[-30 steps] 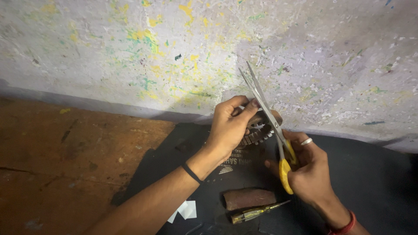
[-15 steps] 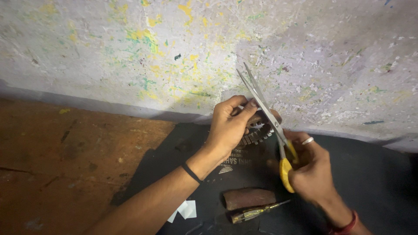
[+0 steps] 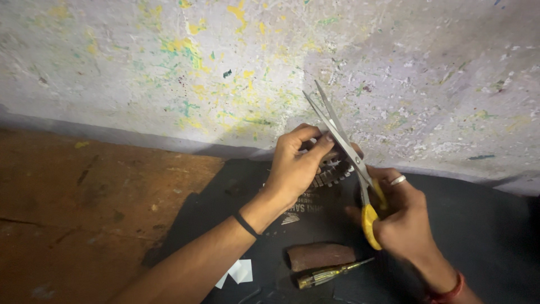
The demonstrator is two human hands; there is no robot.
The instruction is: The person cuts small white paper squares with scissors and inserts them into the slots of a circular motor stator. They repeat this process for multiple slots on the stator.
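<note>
right hand (image 3: 402,217) gripping yellow scissors (image 3: 349,169), blades beside left hand (image 3: 295,166)

Screwdriver (image 3: 332,273) before block (image 3: 320,256), on mat (image 3: 484,236).

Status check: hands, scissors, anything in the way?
Right hand grips scissors, blades slightly open. Left hand pinches small dark piece at the blades. Screwdriver and brown block lie below, apart.
</note>
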